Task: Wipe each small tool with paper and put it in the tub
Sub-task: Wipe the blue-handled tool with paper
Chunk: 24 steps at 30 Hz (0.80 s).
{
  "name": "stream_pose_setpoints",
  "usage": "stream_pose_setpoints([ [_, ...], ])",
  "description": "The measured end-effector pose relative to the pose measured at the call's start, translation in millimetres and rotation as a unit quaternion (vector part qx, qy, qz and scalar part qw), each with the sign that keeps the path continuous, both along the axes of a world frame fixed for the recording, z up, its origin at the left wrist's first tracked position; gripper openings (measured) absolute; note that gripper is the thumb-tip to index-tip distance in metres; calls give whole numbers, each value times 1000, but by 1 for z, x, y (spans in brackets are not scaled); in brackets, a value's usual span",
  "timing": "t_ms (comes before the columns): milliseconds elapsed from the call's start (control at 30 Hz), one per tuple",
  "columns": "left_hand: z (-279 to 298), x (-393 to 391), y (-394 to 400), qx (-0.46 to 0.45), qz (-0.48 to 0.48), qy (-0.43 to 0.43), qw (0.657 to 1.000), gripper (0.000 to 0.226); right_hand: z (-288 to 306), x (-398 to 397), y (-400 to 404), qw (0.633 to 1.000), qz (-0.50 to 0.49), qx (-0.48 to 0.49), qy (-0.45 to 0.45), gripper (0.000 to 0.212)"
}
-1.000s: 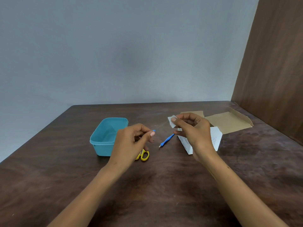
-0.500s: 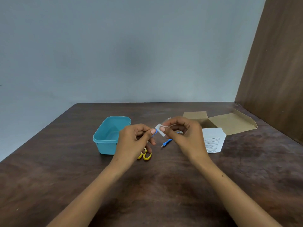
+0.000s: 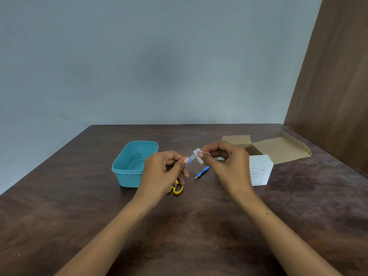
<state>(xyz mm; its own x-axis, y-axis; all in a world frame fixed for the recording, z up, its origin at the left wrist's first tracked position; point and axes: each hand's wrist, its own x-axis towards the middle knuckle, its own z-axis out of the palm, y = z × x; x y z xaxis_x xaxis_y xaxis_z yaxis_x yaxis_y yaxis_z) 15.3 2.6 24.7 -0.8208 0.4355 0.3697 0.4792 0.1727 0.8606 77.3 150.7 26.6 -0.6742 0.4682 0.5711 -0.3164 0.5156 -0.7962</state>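
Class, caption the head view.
Left hand holds blue tool; right hand wipes it with paper beside tub.

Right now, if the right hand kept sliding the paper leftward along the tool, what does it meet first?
The left hand: its thumb tip pinches the blue-handled tool just left of the paper in the right hand. Depth looks matched, since both hold the same tool.
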Motion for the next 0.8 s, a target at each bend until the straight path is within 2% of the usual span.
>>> stream_pose_setpoints([
  [167, -1, 1, -1, -8, -3, 26, 1000, 15, -3, 0, -5, 1000, 23, 13, -11, 11],
  [433, -1, 2, 0, -15, -1, 22, 1000, 15, 1, 0, 6, 999, -41, -36, -2, 12],
  [667, -1, -1, -1, -2, 8, 17, 1000, 16, 1, 3, -7, 998, 49, -48, -15, 7],
  [800, -1, 0, -1, -6, -4, 42, 999, 17, -1, 2, -9, 998, 53, -36, -18, 8],
])
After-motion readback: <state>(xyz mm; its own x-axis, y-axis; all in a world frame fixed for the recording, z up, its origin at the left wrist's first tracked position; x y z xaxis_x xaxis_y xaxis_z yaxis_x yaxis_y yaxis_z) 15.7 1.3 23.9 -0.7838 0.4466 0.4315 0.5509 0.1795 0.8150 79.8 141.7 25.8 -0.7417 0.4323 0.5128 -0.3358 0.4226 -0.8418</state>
